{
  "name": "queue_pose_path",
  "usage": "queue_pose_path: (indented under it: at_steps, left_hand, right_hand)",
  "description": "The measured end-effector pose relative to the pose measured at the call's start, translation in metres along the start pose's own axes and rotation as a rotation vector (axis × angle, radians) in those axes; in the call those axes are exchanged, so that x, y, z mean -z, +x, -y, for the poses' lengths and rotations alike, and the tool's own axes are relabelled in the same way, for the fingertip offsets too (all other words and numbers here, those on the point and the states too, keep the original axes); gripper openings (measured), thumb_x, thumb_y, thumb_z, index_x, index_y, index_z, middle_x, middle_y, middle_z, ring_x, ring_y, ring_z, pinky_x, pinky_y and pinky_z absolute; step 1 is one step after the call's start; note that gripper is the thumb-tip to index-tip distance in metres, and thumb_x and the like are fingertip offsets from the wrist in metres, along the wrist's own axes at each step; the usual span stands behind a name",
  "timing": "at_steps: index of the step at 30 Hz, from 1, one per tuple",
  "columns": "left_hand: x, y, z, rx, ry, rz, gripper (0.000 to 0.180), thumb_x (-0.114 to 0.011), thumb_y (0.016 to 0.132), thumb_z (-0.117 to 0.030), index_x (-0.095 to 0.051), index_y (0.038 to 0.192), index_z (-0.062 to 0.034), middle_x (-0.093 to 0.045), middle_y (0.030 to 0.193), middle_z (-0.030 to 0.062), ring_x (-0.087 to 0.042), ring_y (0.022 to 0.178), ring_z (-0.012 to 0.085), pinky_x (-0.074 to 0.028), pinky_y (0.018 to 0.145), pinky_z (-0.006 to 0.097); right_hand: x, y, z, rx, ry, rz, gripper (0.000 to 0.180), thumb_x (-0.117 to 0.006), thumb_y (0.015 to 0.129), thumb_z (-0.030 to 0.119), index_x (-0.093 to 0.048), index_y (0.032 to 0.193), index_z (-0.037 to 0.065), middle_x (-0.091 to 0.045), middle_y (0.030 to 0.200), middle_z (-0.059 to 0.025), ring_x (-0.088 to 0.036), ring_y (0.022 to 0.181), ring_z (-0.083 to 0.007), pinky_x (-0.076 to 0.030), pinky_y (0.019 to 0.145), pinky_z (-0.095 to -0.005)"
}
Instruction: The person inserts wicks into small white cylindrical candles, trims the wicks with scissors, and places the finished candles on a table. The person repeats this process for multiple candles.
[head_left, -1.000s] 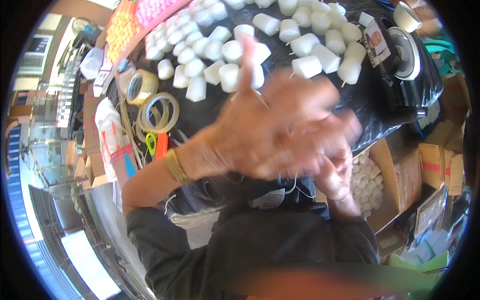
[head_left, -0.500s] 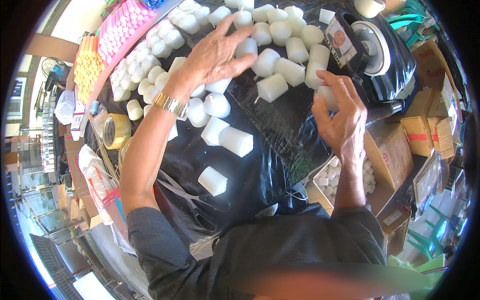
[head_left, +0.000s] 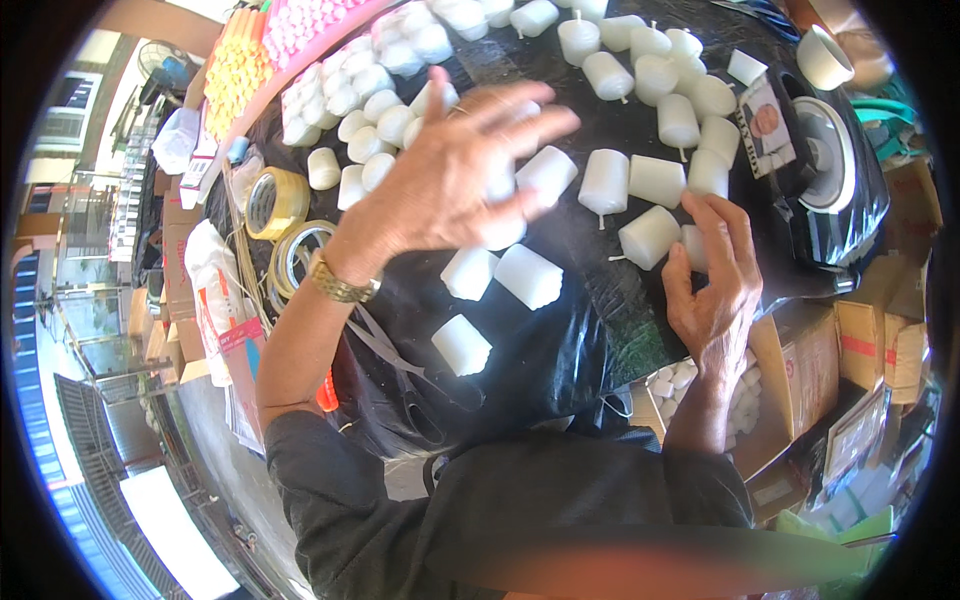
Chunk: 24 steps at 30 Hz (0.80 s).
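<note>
My left hand (head_left: 450,175), blurred by motion, reaches over a cluster of short white pillar candles with its fingers spread. White candles show under and between those fingers, partly hidden; I see none gripped. My right hand (head_left: 722,290) has its thumb and fingers closed around a white candle (head_left: 694,248), mostly covered by the hand. Left of it lies another candle (head_left: 650,237), its wick pointing left. Several more candles (head_left: 677,122) lie or stand beyond, many with wicks showing. Nearer me, three candles (head_left: 462,345) rest on the black plastic sheet (head_left: 530,355).
Packed white candles (head_left: 345,85) line the far left, beside pink (head_left: 310,30) and orange sticks (head_left: 237,75). Tape rolls (head_left: 276,203) sit at the left. A black device with a white round part (head_left: 826,155) stands right, above an open carton (head_left: 810,375) holding small white pieces.
The view has shifted, so the table contents appear farther right. My left hand has left the far candles and come nearer, over the middle cluster. My right hand still holds a candle.
</note>
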<state>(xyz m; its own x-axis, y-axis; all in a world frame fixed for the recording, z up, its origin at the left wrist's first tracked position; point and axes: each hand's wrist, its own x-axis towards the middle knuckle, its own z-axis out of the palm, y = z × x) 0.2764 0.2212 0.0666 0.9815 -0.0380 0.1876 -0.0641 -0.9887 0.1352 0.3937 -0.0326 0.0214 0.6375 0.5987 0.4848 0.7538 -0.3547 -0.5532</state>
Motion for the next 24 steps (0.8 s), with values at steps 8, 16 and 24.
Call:
queue_pose_path:
  at_steps: [8,16,24]
  left_hand:
    - [0.019,-0.053,0.135,0.438,0.333,-0.446,0.041,-0.065,0.085,-0.033,-0.064,0.118,-0.0079,-0.062,0.12,0.0166,-0.056,0.117,0.0319,-0.035,0.106,0.052]
    - [0.028,-0.047,0.248,0.816,-0.116,-0.253,0.09,-0.051,0.081,-0.076,-0.05,0.141,-0.009,-0.055,0.138,0.0189,-0.049,0.131,0.0328,-0.036,0.109,0.044]
    - [0.043,-0.021,0.235,1.016,0.003,0.207,0.079,-0.048,0.087,-0.069,-0.057,0.134,-0.0073,-0.06,0.133,0.0145,-0.055,0.125,0.0233,-0.041,0.105,0.037]
  right_hand:
    - [-0.009,-0.003,0.0,0.099,-0.056,-0.026,0.046,-0.064,0.07,-0.001,-0.064,0.116,0.004,-0.063,0.109,-0.0171,-0.062,0.099,-0.0363,-0.052,0.084,-0.0443]
    - [-0.01,-0.005,0.002,0.09,-0.153,-0.004,0.047,-0.064,0.069,0.0,-0.063,0.116,0.005,-0.061,0.108,-0.0149,-0.06,0.096,-0.0346,-0.053,0.081,-0.0438]
    - [-0.012,-0.006,0.008,0.081,-0.198,-0.011,0.048,-0.063,0.068,0.0,-0.064,0.115,0.006,-0.061,0.107,-0.0135,-0.061,0.094,-0.0331,-0.053,0.079,-0.0431]
